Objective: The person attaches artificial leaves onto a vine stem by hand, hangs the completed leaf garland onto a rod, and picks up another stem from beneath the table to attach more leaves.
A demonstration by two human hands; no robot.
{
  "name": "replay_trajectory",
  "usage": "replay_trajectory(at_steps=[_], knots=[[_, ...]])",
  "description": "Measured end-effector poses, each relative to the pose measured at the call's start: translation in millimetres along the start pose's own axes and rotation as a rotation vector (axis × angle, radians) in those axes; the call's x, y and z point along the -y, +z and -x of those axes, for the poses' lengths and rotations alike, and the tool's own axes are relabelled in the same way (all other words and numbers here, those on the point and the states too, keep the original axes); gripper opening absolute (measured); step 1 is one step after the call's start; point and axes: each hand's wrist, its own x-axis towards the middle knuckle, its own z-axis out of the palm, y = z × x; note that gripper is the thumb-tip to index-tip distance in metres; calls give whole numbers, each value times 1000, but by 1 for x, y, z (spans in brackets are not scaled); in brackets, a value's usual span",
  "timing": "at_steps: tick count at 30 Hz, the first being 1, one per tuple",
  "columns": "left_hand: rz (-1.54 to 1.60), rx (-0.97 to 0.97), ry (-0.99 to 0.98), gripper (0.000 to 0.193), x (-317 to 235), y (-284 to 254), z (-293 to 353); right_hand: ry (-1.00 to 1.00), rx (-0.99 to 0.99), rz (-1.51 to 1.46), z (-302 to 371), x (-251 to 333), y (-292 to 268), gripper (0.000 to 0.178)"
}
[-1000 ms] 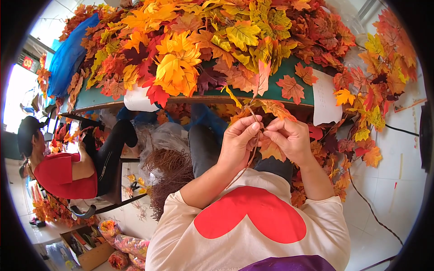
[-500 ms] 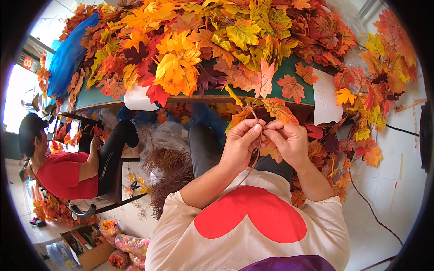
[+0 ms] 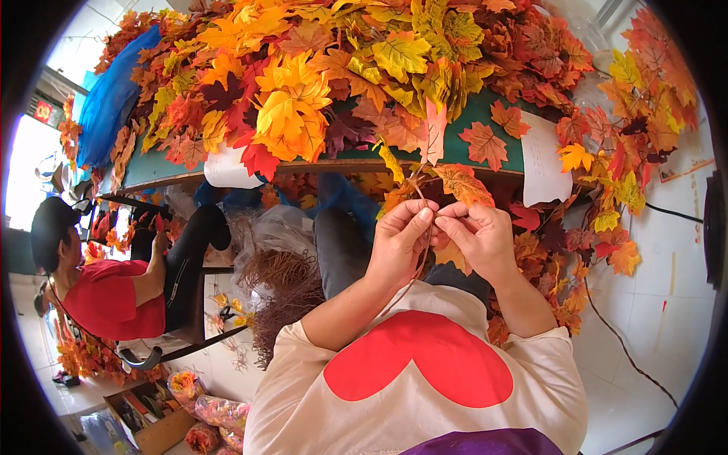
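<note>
Pinching together, the left hand [image 3: 398,243] and right hand [image 3: 479,239] are closed on a thin brown stem [image 3: 418,265] bearing an orange artificial maple leaf [image 3: 464,184].

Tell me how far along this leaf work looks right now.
Done: nothing finished can be told apart. In hand: the left hand and right hand pinch a thin brown stem with an orange leaf at its tip. Left: a big heap of loose leaves covers the green table.
</note>
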Motion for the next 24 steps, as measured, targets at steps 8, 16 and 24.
replay_trajectory(at_steps=[8,16,24], knots=[[-186,-47,48,10,0,2,3,-26,2,57,4,-5,0,10],[-234,28,11,24,4,-5,-3,93,14,-184,-3,-19,-6,9],[-146,-37,-107,43,5,-10,-12,162,132,-360,-19,-26,-10,7]])
